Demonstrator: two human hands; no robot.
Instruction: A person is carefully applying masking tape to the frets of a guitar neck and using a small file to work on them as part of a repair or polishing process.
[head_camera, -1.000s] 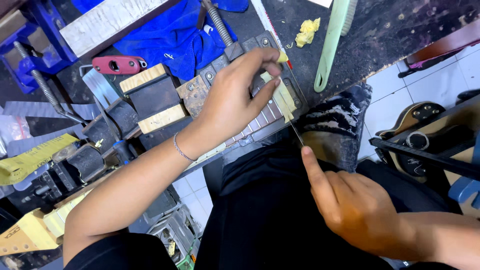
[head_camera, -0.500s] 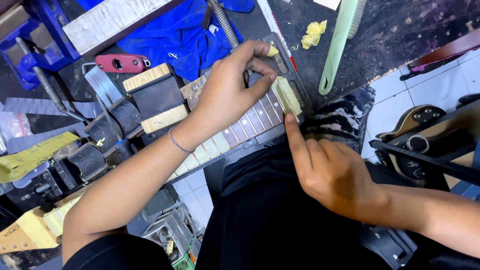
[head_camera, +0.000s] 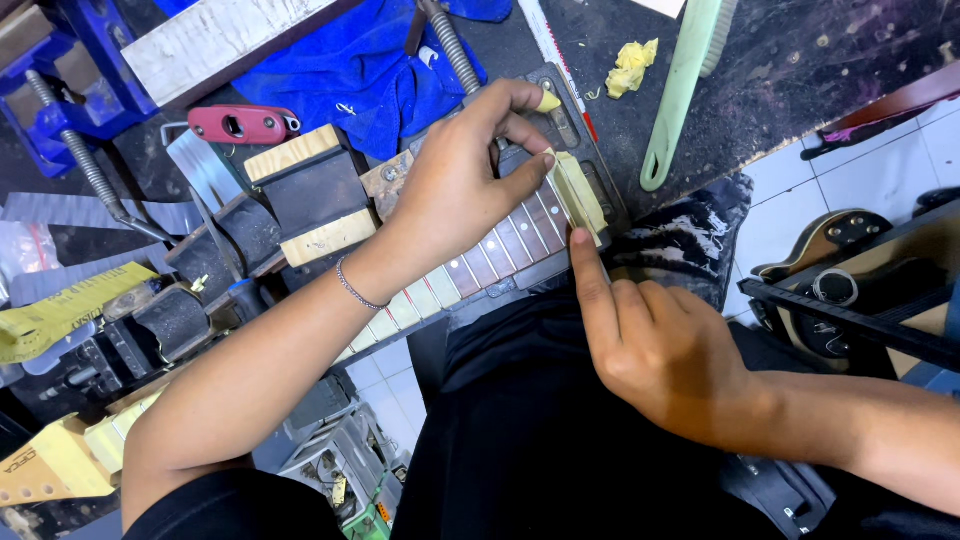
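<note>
Your left hand (head_camera: 462, 190) arches over the guitar neck (head_camera: 470, 268), which lies slantwise across the edge of the dark, scuffed workbench (head_camera: 800, 70) and over your lap. The fretboard is dark wood crossed by thin metal frets, and its lower frets are covered with pale yellowish masking tape. Your left thumb and fingertips pinch a strip of that masking tape (head_camera: 578, 192), creased and matte, at the upper end of the fretboard, so this hand is closed lightly on the tape rather than on the neck itself. Your right hand (head_camera: 665, 350) rests on your black trousers with the other fingers curled in and the index finger stretched out, its tip pressing the lower end of the same strip against the neck's edge; it grasps nothing. Just beyond the neck lie a crumpled wad of yellow tape (head_camera: 632, 66) and a long pale green plastic handle (head_camera: 682, 90). To the left sit a rumpled blue cloth (head_camera: 340, 70), a red metal tool (head_camera: 242, 124) with a round hole, and wood-faced clamping blocks (head_camera: 305, 195). A black electric guitar body (head_camera: 830, 290) rests on the white tiled floor at right.
</note>
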